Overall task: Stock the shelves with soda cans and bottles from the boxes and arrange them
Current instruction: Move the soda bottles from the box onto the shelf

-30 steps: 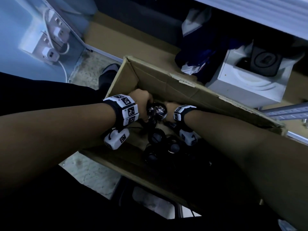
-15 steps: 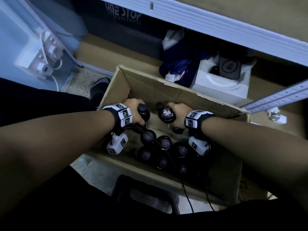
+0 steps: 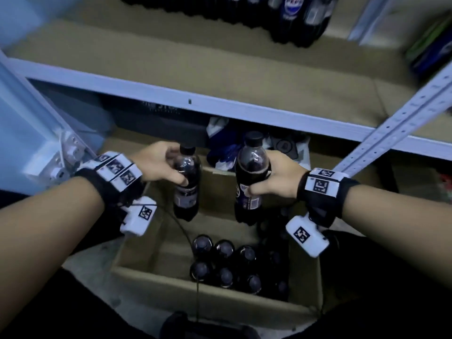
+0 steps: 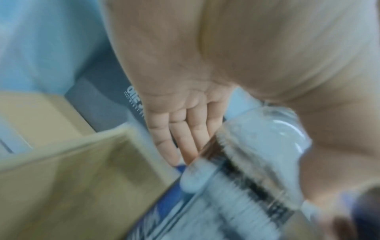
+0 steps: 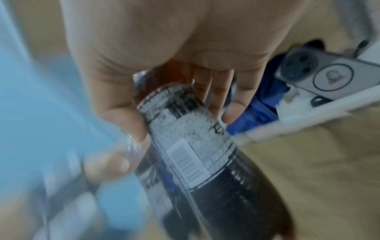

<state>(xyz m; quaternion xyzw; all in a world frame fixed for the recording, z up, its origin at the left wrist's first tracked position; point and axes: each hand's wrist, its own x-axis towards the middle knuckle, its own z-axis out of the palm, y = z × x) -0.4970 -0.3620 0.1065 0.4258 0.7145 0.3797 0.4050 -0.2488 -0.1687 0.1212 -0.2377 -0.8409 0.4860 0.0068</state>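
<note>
Gripping one cola bottle apiece, left hand and right hand are hoisting them above the box, likely shelf-bound next.

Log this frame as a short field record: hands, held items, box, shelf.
left hand: grips a dark soda bottle near its shoulder
right hand: grips a second dark bottle around its middle
bottle poses: both upright, lifted above the box
cardboard box: open, more capped bottles standing inside
shelf: Pepsi bottles at the back, bare board in front
</note>
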